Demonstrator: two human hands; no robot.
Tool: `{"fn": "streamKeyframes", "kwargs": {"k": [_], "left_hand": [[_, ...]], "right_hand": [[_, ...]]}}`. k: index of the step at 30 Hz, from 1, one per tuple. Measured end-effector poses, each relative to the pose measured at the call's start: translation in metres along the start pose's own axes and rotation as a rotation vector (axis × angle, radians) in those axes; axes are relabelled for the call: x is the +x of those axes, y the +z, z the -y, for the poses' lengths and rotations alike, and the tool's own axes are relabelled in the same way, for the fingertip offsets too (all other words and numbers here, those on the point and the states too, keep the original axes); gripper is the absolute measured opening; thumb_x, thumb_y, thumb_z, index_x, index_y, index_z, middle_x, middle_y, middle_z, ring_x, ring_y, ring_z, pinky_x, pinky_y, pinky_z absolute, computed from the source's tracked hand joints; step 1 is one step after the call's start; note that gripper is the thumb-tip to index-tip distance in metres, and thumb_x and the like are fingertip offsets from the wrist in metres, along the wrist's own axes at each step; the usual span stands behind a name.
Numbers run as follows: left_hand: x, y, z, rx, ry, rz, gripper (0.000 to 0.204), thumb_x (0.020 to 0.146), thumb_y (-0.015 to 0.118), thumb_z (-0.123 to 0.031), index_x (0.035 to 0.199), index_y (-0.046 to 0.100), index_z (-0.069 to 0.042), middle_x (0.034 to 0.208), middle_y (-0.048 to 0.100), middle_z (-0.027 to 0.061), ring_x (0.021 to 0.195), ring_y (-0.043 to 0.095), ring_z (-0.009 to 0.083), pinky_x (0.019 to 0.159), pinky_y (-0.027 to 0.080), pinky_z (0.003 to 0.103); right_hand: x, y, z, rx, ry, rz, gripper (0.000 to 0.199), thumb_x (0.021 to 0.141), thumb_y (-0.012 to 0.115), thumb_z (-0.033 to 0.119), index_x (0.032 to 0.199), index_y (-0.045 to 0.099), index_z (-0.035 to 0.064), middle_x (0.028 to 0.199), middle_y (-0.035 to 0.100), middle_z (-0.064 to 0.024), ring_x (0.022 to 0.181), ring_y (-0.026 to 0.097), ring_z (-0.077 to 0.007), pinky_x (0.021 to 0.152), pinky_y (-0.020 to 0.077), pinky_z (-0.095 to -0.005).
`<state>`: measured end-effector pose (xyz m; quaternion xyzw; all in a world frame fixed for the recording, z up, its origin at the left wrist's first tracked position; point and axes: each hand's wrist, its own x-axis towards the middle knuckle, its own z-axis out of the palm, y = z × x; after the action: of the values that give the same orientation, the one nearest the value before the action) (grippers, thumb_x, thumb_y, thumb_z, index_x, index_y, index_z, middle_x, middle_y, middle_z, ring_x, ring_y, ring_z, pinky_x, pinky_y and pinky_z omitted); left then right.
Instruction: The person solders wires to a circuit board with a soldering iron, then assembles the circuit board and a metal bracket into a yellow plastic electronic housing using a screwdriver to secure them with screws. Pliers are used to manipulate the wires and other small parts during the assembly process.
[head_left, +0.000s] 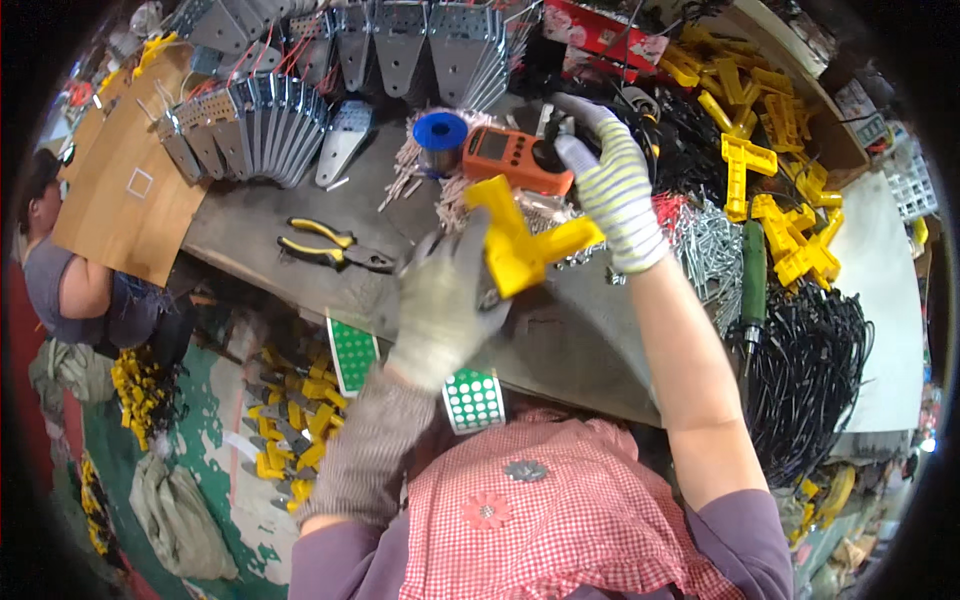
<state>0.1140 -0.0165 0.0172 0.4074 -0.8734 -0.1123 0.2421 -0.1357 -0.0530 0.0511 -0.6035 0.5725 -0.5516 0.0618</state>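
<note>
My left hand (437,305), in a pale work glove, is closed on a yellow T-shaped plastic housing (525,245) held over the near edge of the bench. The housing is slightly blurred. Farther off, my right hand (615,180) wears a striped glove, its thumb and fingers closed round a small black part (548,153) whose kind I cannot make out. Just beneath that hand lies an orange multimeter (515,160). A blue spool of solder wire (440,138) stands left of the meter. Pliers with yellow and black handles (335,246) rest left of my left hand.
Grey metal plates (255,135) stand in rows at the back left. Yellow housings (745,165) are heaped at the right, near screws (705,245), a green-handled screwdriver (753,275) and black cables (805,385). Another person (75,275) sits at far left. More yellow pieces (290,420) lie below the bench.
</note>
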Motion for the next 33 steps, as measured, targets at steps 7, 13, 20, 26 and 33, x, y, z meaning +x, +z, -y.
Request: {"fn": "streamKeyframes", "kwargs": {"k": [7,13,20,26,33], "left_hand": [[-0.186,-0.047,0.088,-0.107,-0.273,-0.273,0.108,0.071,0.093,-0.048,0.156,0.046,0.001,0.152,0.055,0.0217,0.141,0.053,0.039,0.117,0.042,0.053],[-0.486,-0.046,0.221,0.504,-0.733,-0.016,0.069,0.092,0.073,-0.027,0.153,0.049,-0.006,0.151,0.054,0.0203,0.138,0.056,0.0371,0.118,0.043,0.048],[-0.398,-0.049,0.294,0.345,-0.878,-0.53,0.074,0.097,0.07,-0.015,0.161,0.036,0.003,0.158,0.045,0.0286,0.145,0.048,0.041,0.123,0.041,0.05],[-0.015,-0.044,0.165,-0.139,-0.166,-0.514,0.041,0.088,0.071,-0.004,0.128,0.066,0.001,0.13,0.063,0.0214,0.121,0.063,0.0389,0.103,0.052,0.046],[0.144,-0.022,0.229,0.455,-0.461,0.012,0.054,0.083,0.084,-0.037,0.119,0.068,-0.002,0.117,0.073,0.0264,0.11,0.071,0.0444,0.094,0.058,0.052]], "right_hand": [[-0.079,0.046,0.165,0.515,-0.453,0.482,0.039,0.089,0.064,0.013,0.127,0.069,0.0077,0.113,0.067,-0.0155,0.101,0.062,-0.0393,0.088,0.0505,-0.0508],[-0.135,0.034,0.165,0.284,-0.494,1.469,0.023,0.091,0.068,0.021,0.11,0.074,0.0085,0.112,0.069,-0.0157,0.101,0.07,-0.0336,0.083,0.0589,-0.0445],[-0.046,-0.157,-0.039,-1.248,-0.029,0.344,0.013,0.087,0.065,0.01,0.091,0.077,0.01,0.094,0.078,-0.0119,0.092,0.076,-0.0317,0.079,0.0608,-0.0443],[-0.028,-0.224,-0.139,-1.359,0.147,0.582,0.032,0.092,0.064,0.001,0.117,0.079,0.0154,0.114,0.07,-0.0175,0.108,0.071,-0.0366,0.093,0.059,-0.0478],[-0.015,-0.221,-0.164,-1.217,-0.067,0.625,0.041,0.078,0.079,0.006,0.118,0.072,0.0125,0.11,0.068,-0.0165,0.106,0.069,-0.0386,0.093,0.0569,-0.0478]]}}
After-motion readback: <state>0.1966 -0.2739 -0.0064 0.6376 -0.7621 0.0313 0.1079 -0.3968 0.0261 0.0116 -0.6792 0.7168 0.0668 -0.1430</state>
